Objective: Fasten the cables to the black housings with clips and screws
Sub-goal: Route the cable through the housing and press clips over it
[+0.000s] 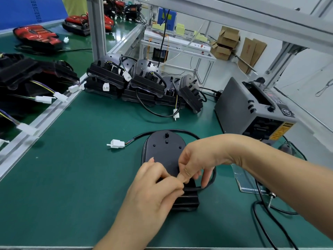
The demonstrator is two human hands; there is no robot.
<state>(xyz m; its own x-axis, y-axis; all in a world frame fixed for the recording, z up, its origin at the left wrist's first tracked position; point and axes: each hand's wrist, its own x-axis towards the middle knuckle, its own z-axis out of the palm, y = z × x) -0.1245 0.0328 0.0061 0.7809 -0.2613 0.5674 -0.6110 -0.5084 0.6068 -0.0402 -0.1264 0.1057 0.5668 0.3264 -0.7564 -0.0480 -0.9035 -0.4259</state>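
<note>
We see a black oval plastic housing (164, 154) lying flat on the green bench mat (81, 177), near the front edge and about midway across. Its black cable (213, 175) loops out at the near right, runs behind the right hand and round the far end, and finishes in a white plastic connector (116, 143) lying on the mat to the left.

Our two hands are together over the near half of the housing. The left hand (155, 184) grips the cable where it meets the housing. The right hand (196, 159) pinches down just beside it, with its lower fingers curled against the loop. The knuckles hide whatever small part sits between the fingertips, and the fastening spot with it.

The right forearm crosses over a clear plastic bag (248, 184). A metal-tipped screwdriver (270, 199) on a black cord lies near the bag. Behind them stands a grey box-shaped tape dispenser (252, 109). A heap of black housings (144, 87) with trailing leads sits at the back. An aluminium rail (54, 109) runs along the mat's left edge. Beyond it lie red lamp units (36, 36), and brown cardboard boxes (228, 42) are stacked far off.
</note>
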